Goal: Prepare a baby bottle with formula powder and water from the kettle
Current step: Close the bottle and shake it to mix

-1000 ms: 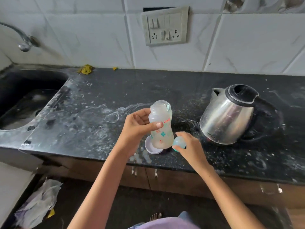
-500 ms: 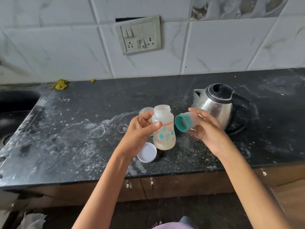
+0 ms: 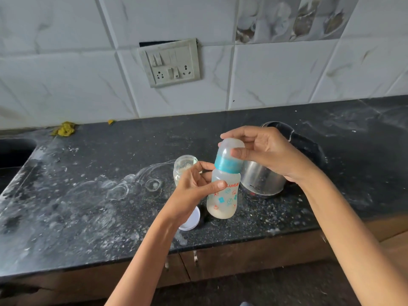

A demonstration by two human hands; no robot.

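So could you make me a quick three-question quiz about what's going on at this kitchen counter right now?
1. True or false: the teal cap sits on top of the baby bottle.
2. Which hand grips the bottle's body? A) left hand B) right hand
3. What lies flat on the counter just under the left wrist?

Key:
1. True; the right hand holds it there.
2. A.
3. A white lid, near the open jar; the kettle stands behind the bottle.
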